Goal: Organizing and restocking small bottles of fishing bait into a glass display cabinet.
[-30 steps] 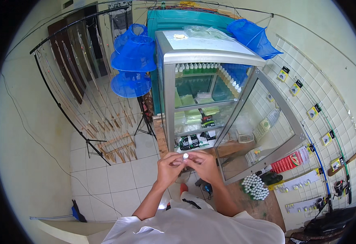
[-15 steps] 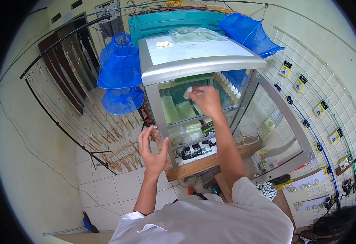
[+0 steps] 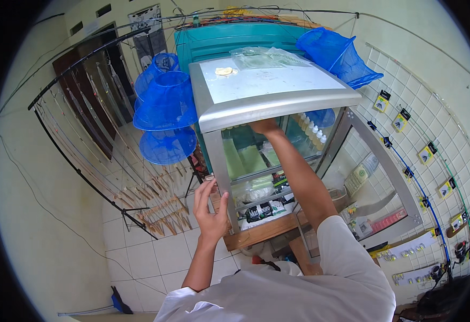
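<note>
A glass display cabinet (image 3: 283,102) with a metal frame stands before me, its door (image 3: 388,177) swung out to the right. My right hand (image 3: 265,126) reaches in under the top edge, which hides its fingers and anything in them. My left hand (image 3: 212,212) is raised beside the cabinet's left post, thumb and fingers apart. A small pale bit shows at its fingertips, too small to name. Small white-capped bottles (image 3: 316,135) line the upper right inside. Below are pale green sheets or boxes (image 3: 251,161) and a black-and-white bag (image 3: 259,212).
Blue mesh nets (image 3: 166,102) hang left of the cabinet, and another net (image 3: 337,56) sits at its back right. Fishing rods (image 3: 100,155) stand in a rack at left. A wall grid (image 3: 417,123) with small packets is at right. Plastic wrap (image 3: 267,58) lies on top.
My right hand, which held a small whitish thing in sight, has gone up behind the cabinet's top edge. The view has shifted slightly; my left hand stays near the left post.
</note>
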`<state>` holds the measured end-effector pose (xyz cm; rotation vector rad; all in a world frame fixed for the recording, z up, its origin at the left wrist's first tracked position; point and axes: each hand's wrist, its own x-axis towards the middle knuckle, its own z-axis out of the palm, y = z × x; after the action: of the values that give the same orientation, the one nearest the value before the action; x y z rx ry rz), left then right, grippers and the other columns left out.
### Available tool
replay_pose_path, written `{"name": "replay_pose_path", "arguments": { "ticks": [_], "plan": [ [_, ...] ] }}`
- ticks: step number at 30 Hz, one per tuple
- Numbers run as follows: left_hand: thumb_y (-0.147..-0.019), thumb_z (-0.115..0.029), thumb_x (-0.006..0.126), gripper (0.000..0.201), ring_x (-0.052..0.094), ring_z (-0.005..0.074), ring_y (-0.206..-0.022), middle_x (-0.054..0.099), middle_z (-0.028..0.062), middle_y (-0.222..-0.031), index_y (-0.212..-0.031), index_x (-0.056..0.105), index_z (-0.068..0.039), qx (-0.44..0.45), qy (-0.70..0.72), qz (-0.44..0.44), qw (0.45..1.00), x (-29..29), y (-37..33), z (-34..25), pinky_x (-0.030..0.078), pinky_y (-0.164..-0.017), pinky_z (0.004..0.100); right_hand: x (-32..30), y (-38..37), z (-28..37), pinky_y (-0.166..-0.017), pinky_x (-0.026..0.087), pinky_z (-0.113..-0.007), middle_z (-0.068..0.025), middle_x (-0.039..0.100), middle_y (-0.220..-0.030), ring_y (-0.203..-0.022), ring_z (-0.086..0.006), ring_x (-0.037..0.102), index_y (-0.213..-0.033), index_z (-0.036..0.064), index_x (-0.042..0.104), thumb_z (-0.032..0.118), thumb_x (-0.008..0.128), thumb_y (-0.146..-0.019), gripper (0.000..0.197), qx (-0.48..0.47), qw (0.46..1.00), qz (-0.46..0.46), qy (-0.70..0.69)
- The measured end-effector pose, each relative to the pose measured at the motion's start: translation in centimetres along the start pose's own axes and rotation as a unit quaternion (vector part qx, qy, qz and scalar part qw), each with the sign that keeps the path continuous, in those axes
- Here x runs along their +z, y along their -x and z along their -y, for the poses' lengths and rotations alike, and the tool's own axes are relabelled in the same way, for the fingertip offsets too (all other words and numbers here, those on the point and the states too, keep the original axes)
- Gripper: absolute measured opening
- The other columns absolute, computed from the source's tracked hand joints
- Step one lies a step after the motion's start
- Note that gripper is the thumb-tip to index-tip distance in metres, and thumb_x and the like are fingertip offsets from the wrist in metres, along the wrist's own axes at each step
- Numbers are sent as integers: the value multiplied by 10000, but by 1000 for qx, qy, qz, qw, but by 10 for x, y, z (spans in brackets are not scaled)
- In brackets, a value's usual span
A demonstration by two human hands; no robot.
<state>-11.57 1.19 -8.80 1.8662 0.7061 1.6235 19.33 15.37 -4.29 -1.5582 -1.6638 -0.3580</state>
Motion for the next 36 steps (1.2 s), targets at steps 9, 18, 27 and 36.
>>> {"name": "replay_pose_path", "arguments": {
  "ticks": [9,18,27,36],
  "plan": [
    [-840,48,725,443,635,254,-1029,602,173,-1229,-1271,625,24,0,-4,3,1000,4,2,1,506,-918,362,14,2,-18,-1105,395,-460,-188,552,-1392,-1324,-382,478,-1338,87,577,272,715,-837,551,-31,999,-36,17],
    [-847,-8,720,536,596,286,-1159,574,188,-1288,-1348,534,37,-25,13,21,999,-1,9,-6,450,-1043,401,-8,-3,17,-1124,384,-450,-213,545,-1388,-1323,-391,474,-1347,66,564,219,652,-890,490,6,999,20,49],
    [-872,-80,649,552,474,324,-1341,497,235,-1397,-1369,445,44,0,110,30,994,-11,46,-22,320,-1160,449,-63,46,77,-749,558,-419,-159,713,-881,-832,-358,705,-930,-7,635,163,742,-813,232,151,981,-60,-110],
    [-830,-34,701,253,694,297,-1015,702,185,-1051,-1060,633,45,-21,192,176,965,-16,99,-48,528,-916,370,-160,235,193,-716,518,-270,-115,700,-930,-832,-145,655,-1054,-6,550,7,614,-949,124,308,843,-73,-435]
  ]
}}
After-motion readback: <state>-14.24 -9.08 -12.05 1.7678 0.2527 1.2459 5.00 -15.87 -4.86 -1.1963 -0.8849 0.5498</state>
